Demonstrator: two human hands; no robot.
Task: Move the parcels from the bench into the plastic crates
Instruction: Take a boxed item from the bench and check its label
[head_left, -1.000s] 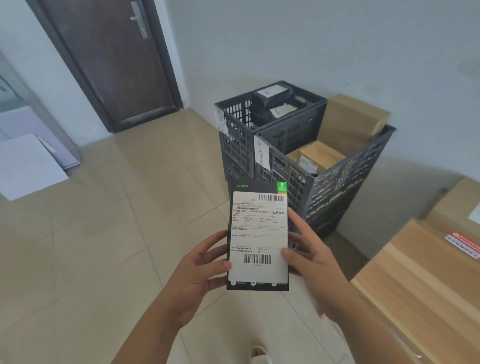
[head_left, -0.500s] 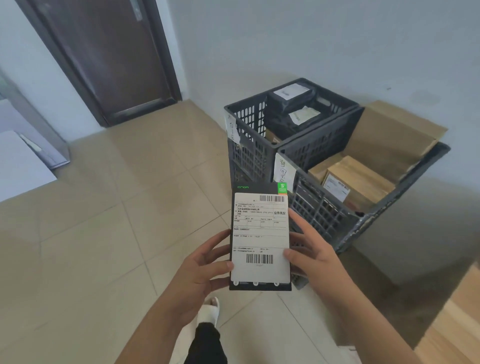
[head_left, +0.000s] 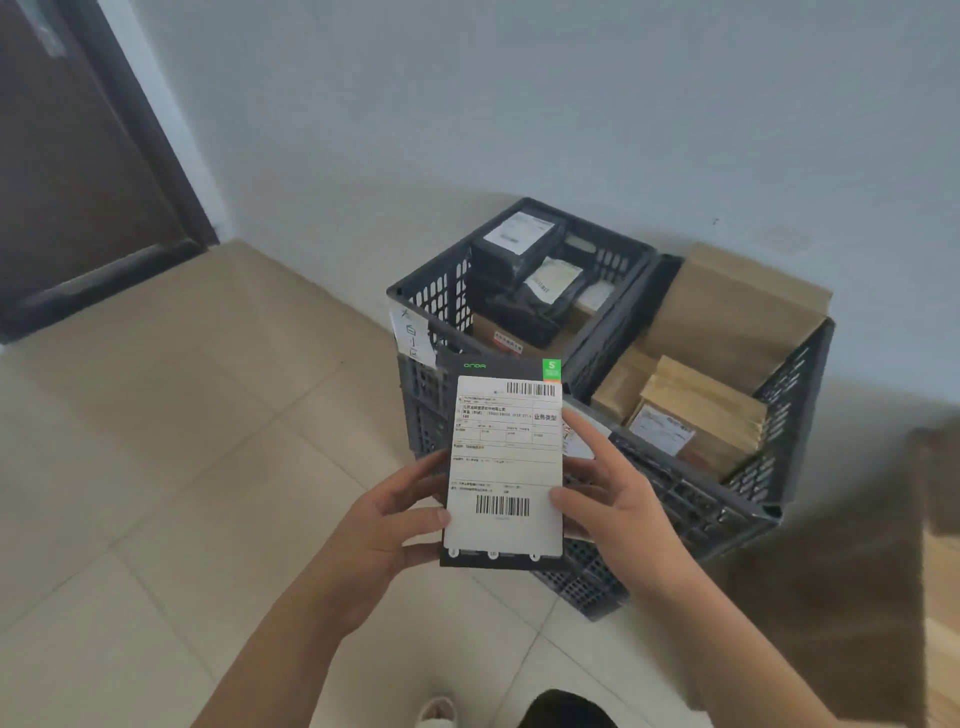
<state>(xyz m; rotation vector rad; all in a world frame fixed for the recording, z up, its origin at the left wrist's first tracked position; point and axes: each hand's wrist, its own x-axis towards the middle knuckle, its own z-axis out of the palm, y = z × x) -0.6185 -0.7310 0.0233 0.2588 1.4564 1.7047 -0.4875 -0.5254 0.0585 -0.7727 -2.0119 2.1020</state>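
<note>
Centre frame: left hand (head_left: 382, 525) and right hand (head_left: 613, 499) pinch the labelled black parcel (head_left: 503, 462) before two crates (head_left: 675, 483)

The flat black parcel with a white shipping label (head_left: 503, 462) covers the near corner where the two dark grey slotted plastic crates (head_left: 691, 499) meet, and hides most fingers of each grip behind it. The label's small print is too fine to read. The dark brown door (head_left: 78, 156) is cut off by the left and top edges. The light wooden bench (head_left: 943, 597) shows only as a strip at the right edge.
</note>
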